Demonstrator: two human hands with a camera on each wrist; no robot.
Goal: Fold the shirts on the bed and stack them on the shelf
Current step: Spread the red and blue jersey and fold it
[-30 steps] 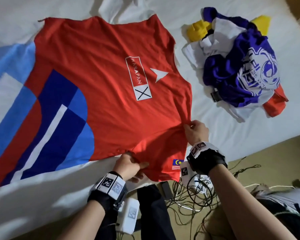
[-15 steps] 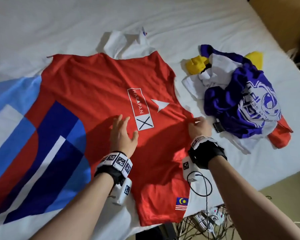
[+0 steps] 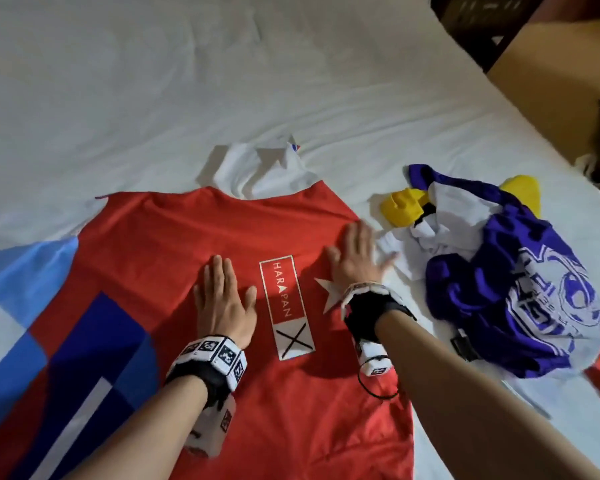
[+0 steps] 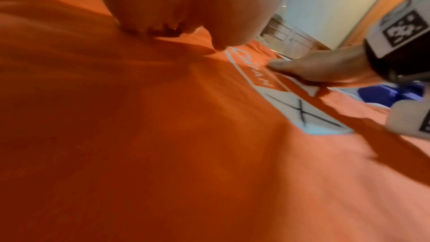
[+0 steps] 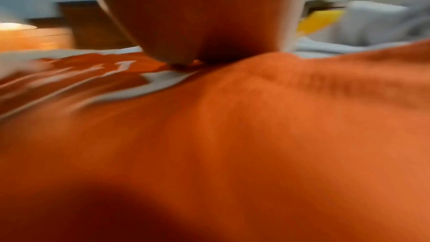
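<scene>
A red shirt (image 3: 174, 237) with a white HARAPAN patch and blue-and-white panels lies spread flat on the white bed (image 3: 222, 81). My left hand (image 3: 222, 299) lies flat on it just left of the patch, fingers straight. My right hand (image 3: 355, 258) presses flat on the shirt's right edge, fingers spread, blurred by motion. In the left wrist view the palm (image 4: 186, 3) rests on the red cloth (image 4: 163, 154), with my right hand's thumb (image 4: 309, 69) on the patch. The right wrist view shows my palm (image 5: 204, 16) on the red cloth (image 5: 232, 135).
A crumpled heap of shirts (image 3: 506, 278), purple, white, yellow and red, lies on the bed right of my right hand. A white collar (image 3: 257, 168) sticks out beyond the red shirt's far edge. The bed's right edge (image 3: 520, 109) borders a brown floor.
Both hands let go of the shirt's near hem and slid up over the cloth. They now lie flat beside the patch. The right hand has moved farther toward the shirt's right edge.
</scene>
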